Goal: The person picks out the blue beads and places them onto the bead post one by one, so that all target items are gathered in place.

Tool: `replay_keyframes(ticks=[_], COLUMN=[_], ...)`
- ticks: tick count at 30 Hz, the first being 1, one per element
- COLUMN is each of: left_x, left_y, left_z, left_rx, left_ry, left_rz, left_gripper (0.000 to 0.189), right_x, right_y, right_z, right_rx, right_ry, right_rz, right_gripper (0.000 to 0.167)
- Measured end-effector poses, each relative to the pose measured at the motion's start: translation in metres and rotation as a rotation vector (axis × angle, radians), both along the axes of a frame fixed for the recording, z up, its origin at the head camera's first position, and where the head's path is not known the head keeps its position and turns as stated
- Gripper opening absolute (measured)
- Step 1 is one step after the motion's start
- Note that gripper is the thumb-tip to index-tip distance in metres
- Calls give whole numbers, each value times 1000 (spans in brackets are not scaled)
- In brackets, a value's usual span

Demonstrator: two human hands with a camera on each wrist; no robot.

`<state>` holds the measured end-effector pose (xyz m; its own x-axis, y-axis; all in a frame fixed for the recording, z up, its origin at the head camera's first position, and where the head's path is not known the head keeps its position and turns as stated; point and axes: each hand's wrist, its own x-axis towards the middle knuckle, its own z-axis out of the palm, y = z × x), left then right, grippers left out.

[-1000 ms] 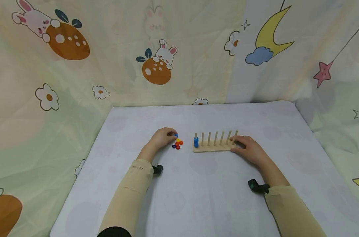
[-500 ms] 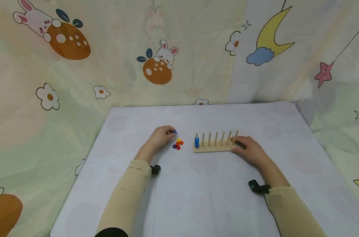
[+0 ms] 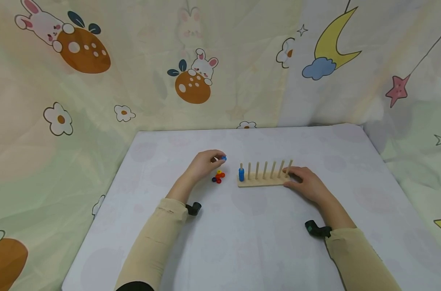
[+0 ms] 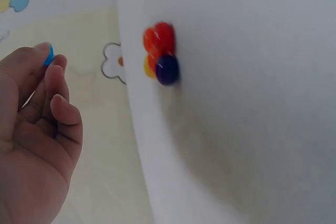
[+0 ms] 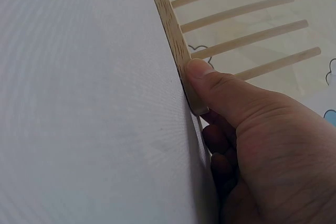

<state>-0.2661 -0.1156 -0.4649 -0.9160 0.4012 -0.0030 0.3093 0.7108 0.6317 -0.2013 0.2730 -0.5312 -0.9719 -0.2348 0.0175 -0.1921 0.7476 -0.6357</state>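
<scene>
A blue bead (image 3: 224, 158) is pinched between the thumb and fingertips of my left hand (image 3: 205, 163), raised above the table beyond a small group of beads. In the left wrist view that blue bead (image 4: 49, 56) shows only as a sliver at the fingertips. My right hand (image 3: 304, 182) grips the right end of a wooden peg board (image 3: 260, 181), thumb on its near edge in the right wrist view. Several blue beads (image 3: 241, 174) are stacked on the leftmost peg; the other pegs stand bare. Loose red, orange, yellow and dark purple beads (image 3: 218, 181) lie left of the board.
The table (image 3: 242, 242) wears a pale cloth. A patterned curtain (image 3: 133, 81) hangs behind and beside it. Each wrist carries a small black camera (image 3: 316, 229).
My left hand, pinching the blue bead, first drew slightly back to the left, then moved right and away from me, past the loose beads. The right hand and peg board have stayed put.
</scene>
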Motion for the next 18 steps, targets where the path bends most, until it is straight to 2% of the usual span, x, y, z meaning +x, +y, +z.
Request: replay_keyframes(ticks=[11,18], left_x=[19,24], left_y=[29,37], left_z=[23,27], left_rx=[60,52], left_ry=[83,106], left_rz=[-131,-189], left_gripper=[27,28], right_x=[1,1], right_y=[0,0], right_z=[1,1], right_rx=[5,-4], right_ry=[8,7], right_rz=[3,4], right_gripper=[50,50])
